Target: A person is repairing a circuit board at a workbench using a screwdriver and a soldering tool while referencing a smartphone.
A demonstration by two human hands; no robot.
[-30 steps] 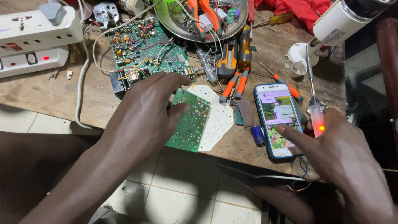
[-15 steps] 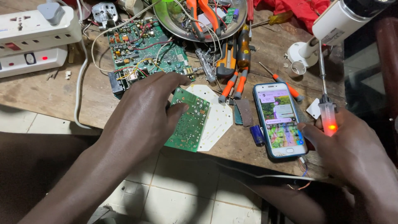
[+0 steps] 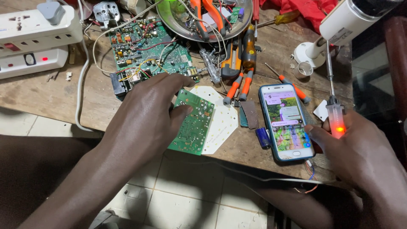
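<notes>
The left hand point(image 3: 144, 114) covers the near left part of the small green circuit board point(image 3: 193, 123), and that board hides part of the white plate point(image 3: 220, 121) beneath. At twelve o'clock the metal bowl point(image 3: 169, 21) is cut by the top edge. The right hand point(image 3: 360, 157) hides the lower handle of the tester screwdriver point(image 3: 335, 114). At ten o'clock the white power strip point(image 3: 34, 25) runs off the left edge.

Left hand point(image 3: 146, 116) palm down, right hand point(image 3: 360, 157) fingers curled closed
</notes>
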